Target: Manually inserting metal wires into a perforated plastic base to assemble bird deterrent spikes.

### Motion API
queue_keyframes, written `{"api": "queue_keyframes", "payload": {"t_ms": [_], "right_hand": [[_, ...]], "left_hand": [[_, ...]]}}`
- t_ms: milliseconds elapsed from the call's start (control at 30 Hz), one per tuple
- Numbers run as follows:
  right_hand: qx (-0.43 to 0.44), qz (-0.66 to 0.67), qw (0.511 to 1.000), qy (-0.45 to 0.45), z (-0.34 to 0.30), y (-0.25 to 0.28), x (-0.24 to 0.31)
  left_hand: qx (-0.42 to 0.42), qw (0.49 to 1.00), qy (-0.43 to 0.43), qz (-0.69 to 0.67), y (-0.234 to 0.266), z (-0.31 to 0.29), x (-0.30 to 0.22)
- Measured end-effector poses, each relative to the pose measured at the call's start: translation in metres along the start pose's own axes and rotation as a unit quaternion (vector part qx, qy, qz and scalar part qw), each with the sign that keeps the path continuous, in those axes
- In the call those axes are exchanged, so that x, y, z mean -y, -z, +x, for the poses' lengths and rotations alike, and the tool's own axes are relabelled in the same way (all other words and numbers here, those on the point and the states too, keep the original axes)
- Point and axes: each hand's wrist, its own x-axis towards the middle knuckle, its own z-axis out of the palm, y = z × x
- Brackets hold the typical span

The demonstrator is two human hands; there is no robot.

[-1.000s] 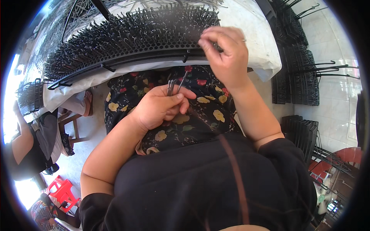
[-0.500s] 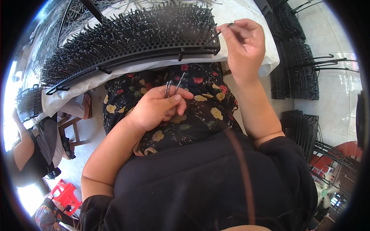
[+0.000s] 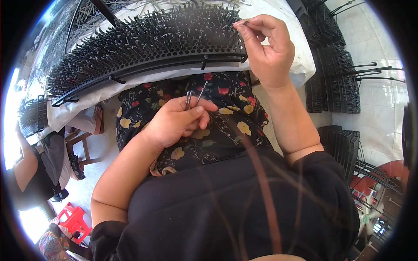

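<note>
A black perforated metal rack [image 3: 170,58] lies along the table, with a dense mass of dark bent wire hooks [image 3: 143,39] standing up from its holes. At the rack's right end, my right hand [image 3: 272,52] pinches a small dark wire hook [image 3: 247,23] between thumb and fingers. Most of that hook is hidden by the fingers. Over my lap, my left hand [image 3: 176,122] is closed around a few thin metal hooks [image 3: 201,93], whose bent ends stick up past the thumb and forefinger.
White sheeting [image 3: 300,61] covers the table, and loose wire pieces [image 3: 130,8] are heaped behind the rack. Black racks [image 3: 333,74] with long rods are stacked at right. At the left are another person's arm [image 3: 28,165] and a red plastic stool [image 3: 75,219].
My right hand has shifted left and slightly up, toward the hooks at the rack's right end; the long hook shaft visible before no longer shows. My left hand has barely moved.
</note>
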Motion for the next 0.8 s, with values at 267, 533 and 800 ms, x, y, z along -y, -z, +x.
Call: {"api": "queue_keyframes", "payload": {"t_ms": [267,533,800], "right_hand": [[0.018,-0.115,0.993,0.0,0.001,0.002,0.001],[0.047,-0.163,0.982,0.085,0.003,0.006,-0.008],[0.125,0.275,0.884,-0.357,-0.036,-0.012,0.06]], "left_hand": [[0.007,1.0,0.003,-0.02,0.003,0.002,0.001],[0.0,1.0,0.003,-0.027,0.0,0.003,0.001],[0.021,0.998,-0.026,-0.057,0.0,0.002,0.001]]}}
